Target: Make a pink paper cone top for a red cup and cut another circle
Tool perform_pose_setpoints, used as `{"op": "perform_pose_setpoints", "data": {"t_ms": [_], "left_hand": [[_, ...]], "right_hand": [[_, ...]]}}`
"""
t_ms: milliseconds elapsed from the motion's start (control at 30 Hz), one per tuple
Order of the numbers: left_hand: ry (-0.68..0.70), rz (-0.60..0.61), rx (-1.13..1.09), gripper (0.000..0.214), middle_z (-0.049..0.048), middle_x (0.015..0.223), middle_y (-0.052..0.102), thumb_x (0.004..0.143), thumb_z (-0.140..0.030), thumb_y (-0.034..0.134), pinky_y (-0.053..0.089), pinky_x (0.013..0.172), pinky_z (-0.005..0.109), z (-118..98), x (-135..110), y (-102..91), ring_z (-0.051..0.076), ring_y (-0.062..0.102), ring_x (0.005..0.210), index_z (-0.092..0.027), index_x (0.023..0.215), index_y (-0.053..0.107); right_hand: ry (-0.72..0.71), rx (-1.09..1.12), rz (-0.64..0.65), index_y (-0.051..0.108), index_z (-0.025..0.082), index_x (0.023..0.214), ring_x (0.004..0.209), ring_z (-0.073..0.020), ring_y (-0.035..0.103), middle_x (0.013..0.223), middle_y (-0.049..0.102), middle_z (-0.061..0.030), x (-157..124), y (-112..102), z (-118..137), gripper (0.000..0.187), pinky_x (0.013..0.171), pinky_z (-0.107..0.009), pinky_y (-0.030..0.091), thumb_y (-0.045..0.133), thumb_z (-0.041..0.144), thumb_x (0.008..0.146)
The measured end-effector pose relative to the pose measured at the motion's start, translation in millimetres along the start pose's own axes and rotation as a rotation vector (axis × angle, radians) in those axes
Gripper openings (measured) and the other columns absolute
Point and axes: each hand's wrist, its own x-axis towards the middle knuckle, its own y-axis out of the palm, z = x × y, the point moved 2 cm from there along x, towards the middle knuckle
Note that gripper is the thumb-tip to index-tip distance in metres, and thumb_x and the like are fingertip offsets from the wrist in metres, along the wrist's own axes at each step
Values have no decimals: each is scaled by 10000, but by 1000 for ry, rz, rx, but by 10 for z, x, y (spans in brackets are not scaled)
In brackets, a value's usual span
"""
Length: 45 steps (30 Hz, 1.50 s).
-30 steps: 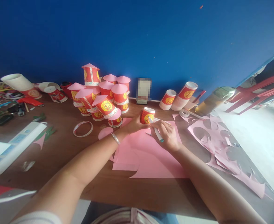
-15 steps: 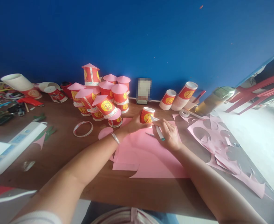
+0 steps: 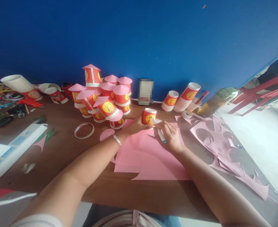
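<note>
A red and white paper cup (image 3: pixel 149 115) with a yellow emblem is held upright in my left hand (image 3: pixel 140 124), whose fingers wrap its left side and base. My right hand (image 3: pixel 168 135) is closed around a slim white knife-like tool (image 3: pixel 162 136) with a teal end. Its pale pointed tip is at the cup's right side; whether it pierces the wall I cannot tell. Beneath both hands lies a pink paper sheet (image 3: pixel 158 160). A dark pointed object (image 3: pixel 151 136) shows on the sheet beside my right hand, mostly hidden.
Cups with pink cone tops (image 3: pixel 107 105) are stacked at back left, near a tape roll (image 3: pixel 84 130). Stacked cups (image 3: pixel 187 96) and a bottle (image 3: pixel 217 102) stand at back right. Cut pink scraps (image 3: pixel 220 148) lie right, a power strip (image 3: pixel 18 148) left. A phone (image 3: pixel 146 91) leans on the wall.
The cup and both hands have shifted very slightly left. The white tool's tip stays close to the cup's right side, and my grips look the same.
</note>
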Motion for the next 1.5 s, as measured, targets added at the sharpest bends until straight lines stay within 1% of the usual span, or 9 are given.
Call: {"op": "perform_pose_setpoints", "data": {"t_ms": [100, 233, 500, 633, 900, 1100, 1300, 1400, 1500], "left_hand": [[-2, 18, 1, 636, 73, 1154, 664, 800, -482, 857, 562, 901, 362, 30, 0, -7, 230, 638, 1072, -201, 1290, 565], [-3, 2, -8, 634, 80, 1156, 669, 792, -473, 863, 559, 894, 367, 41, 0, -7, 235, 647, 1067, -196, 1281, 569], [-29, -14, -34, 581, 67, 1122, 666, 791, -413, 863, 556, 879, 353, -3, -6, 4, 225, 649, 1043, -196, 1251, 581], [-24, -25, -23, 553, 63, 1105, 675, 793, -417, 855, 557, 866, 350, 13, 2, 1, 222, 652, 1023, -195, 1216, 576], [-40, -58, 11, 459, 52, 1077, 676, 823, -348, 819, 549, 850, 330, 15, -4, 11, 202, 649, 984, -195, 1181, 576], [-40, -51, 16, 523, 51, 1104, 667, 809, -347, 829, 560, 855, 341, 18, -5, 8, 214, 649, 1011, -208, 1228, 549], [-37, -51, 8, 550, 63, 1130, 678, 785, -337, 853, 574, 889, 364, -5, -5, 16, 241, 662, 1056, -205, 1227, 553], [-34, -54, 1, 586, 71, 1151, 676, 770, -346, 869, 573, 891, 359, -27, -9, 23, 244, 662, 1068, -205, 1243, 551], [-29, -54, -4, 573, 64, 1121, 675, 768, -338, 874, 569, 874, 344, -50, -9, 32, 232, 659, 1044, -202, 1226, 557]], "right_hand": [[-1, 20, -8, 597, 216, 1058, 670, -177, 626, 801, 672, -29, -3, -2, -8, 148, 609, -296, 462, 577, 96, 975], [16, 27, 0, 611, 222, 1085, 673, -183, 630, 817, 680, -31, -6, -4, -13, 170, 617, -300, 466, 580, 104, 967], [8, -7, -13, 571, 226, 1012, 628, -161, 582, 763, 640, -7, 2, 2, 11, 127, 601, -289, 439, 562, 102, 984], [15, -19, 6, 570, 227, 999, 643, -167, 598, 758, 636, -6, -12, 13, 17, 129, 604, -296, 431, 555, 101, 977], [-5, 7, 11, 590, 226, 1043, 675, -181, 634, 781, 666, -18, -41, 36, 16, 120, 614, -308, 449, 561, 124, 987], [-30, 0, 8, 581, 218, 1044, 687, -183, 644, 791, 673, -26, -43, 47, 15, 92, 616, -310, 466, 563, 137, 1006], [-32, 9, 6, 586, 217, 1052, 692, -187, 637, 789, 666, -25, -44, 50, 17, 104, 619, -310, 458, 564, 130, 1001], [-34, 15, 12, 579, 208, 1046, 689, -186, 630, 789, 661, -28, -41, 44, 21, 94, 618, -310, 448, 570, 126, 1001], [-34, 12, 17, 579, 203, 1033, 682, -184, 624, 784, 657, -27, -38, 39, 29, 85, 616, -309, 443, 573, 126, 999]]}}
